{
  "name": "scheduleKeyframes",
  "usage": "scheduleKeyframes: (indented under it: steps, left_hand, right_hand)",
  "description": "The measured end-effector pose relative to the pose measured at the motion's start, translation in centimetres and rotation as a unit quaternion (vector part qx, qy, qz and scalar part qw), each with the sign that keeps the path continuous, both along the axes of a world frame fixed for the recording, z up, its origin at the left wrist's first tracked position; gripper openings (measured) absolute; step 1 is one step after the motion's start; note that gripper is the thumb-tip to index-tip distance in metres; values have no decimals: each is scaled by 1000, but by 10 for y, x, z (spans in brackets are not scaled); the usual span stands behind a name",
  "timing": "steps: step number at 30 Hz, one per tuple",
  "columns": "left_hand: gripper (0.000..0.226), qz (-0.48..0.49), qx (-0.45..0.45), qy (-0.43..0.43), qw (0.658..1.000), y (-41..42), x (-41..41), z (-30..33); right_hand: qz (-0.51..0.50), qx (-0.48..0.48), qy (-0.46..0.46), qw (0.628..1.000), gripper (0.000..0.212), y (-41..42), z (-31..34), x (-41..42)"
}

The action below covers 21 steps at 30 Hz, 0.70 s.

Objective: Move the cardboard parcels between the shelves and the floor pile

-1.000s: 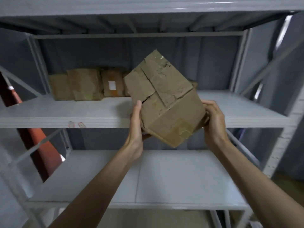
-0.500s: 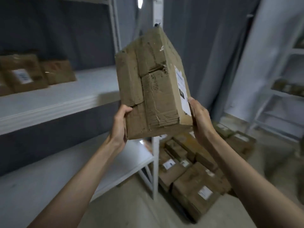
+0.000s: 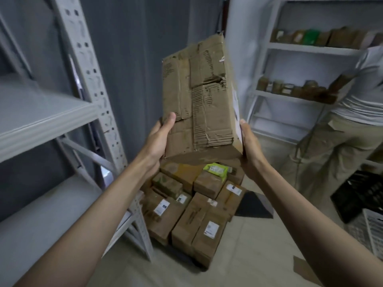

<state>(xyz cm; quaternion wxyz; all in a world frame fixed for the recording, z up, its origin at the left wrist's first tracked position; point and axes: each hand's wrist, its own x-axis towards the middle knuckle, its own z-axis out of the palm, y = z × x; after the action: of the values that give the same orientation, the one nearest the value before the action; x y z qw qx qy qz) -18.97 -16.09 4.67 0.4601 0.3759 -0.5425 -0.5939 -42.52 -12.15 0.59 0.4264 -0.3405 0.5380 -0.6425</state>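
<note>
I have the cardboard parcel up in the air between both hands, standing nearly on end with its top leaning a little to my right. It touches neither the shelves nor the floor; it hangs above the floor pile. Its broad face is toward me, battered, with the outer paper torn away in strips so the corrugation shows, and a white label runs down its right side edge.

My left hand grips the lower left edge, thumb laid over the front face and the palm against the side. My right hand is pressed flat along the lower right side, fingers extended up beside the label; whether the fingertips wrap round the back I cannot tell.

The floor pile sits on the pale floor just off the front corner post of the grey shelf unit on my left. It is made of brown boxes packed close together, several with white labels, and one lime-green packet lies on top toward the back, directly under the parcel I hold.

Against the far wall stands a white shelf rack carrying small boxes and packets on two levels. A person in a grey top and khaki trousers stands at it on the right edge of the view. Near that person on the floor are a black crate and a white crate, both cut off by the frame.
</note>
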Motion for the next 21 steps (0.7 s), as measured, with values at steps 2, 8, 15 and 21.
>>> scheduleKeyframes:
  steps: [2,8,15,21]
  left_hand:
    - [88,-19,24,10,999,-30,-12,-9]
    - [52,-4,45,8,999,-81,-59,-45]
    - [40,148,6,-126,981,-130,-103,-96]
    - [55,177,119,-168,962,-136,-127,-135]
  right_hand:
    - [-31,14,-7,999,58,-13,-6,-11]
    - [-53,35,1,998,35,-51,-34,-58]
    - [-2,89,69,994,50,-112,-80,-115]
    - [82,121,99,984,51,-159,-121,-133]
